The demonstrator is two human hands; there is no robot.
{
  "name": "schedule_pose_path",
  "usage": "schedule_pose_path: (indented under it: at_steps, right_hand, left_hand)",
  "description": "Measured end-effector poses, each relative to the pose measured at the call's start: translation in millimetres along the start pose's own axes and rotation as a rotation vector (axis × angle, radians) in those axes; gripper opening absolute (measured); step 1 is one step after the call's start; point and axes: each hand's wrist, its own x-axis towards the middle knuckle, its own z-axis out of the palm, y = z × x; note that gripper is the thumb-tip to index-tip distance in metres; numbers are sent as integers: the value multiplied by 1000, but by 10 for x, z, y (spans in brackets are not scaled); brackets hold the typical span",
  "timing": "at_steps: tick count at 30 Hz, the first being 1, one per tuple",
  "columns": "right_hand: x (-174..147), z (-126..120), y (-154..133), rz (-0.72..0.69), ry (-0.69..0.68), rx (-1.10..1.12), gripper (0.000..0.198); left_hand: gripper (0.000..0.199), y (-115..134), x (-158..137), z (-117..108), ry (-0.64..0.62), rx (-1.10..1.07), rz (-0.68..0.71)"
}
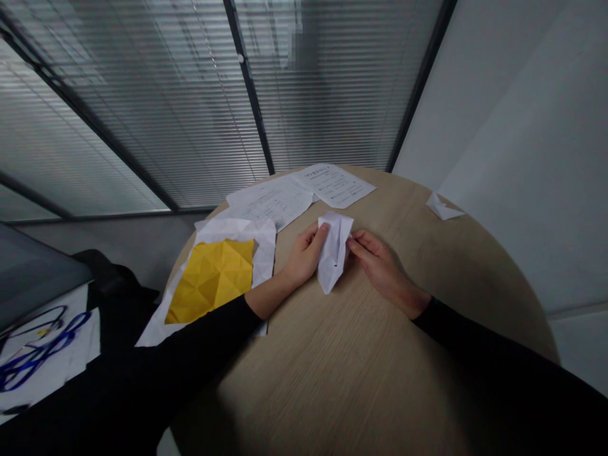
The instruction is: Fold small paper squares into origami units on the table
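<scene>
A folded piece of white paper (333,256), narrowing to a point at its lower end, is held up over the wooden table (308,367). My left hand (305,253) grips its left side, the thumb lying on the front face near the top. At the right edge, the thumb and fingers of my right hand (380,265) pinch the paper. The fingers behind the paper are partly hidden. Left of my left hand lies a creased yellow paper sheet (216,275), resting on creased white sheets (266,244).
Printed sheets (339,185) lie at the table's far edge. A small folded white paper (443,207) sits at the far right, near the wall (532,158). At lower left, a blue cord (42,354) rests on white papers. Blinds (332,101) stand behind the table.
</scene>
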Motion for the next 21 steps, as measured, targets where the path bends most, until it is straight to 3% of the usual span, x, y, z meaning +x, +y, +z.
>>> schedule_pose_path:
  at_steps: [5,10,17,21]
  right_hand:
    - [20,-62,-55,84,74,142,26]
    - [46,-80,-75,183,30,216,21]
    - [70,-99,-30,94,169,177,16]
    - [62,-105,-43,113,105,150,21]
  left_hand:
    - [69,52,-21,13,93,27,-46]
    - [72,70,-42,20,87,56,-60]
    - [74,77,-42,14,70,94,-18]
    - [74,79,-36,11,59,111,5]
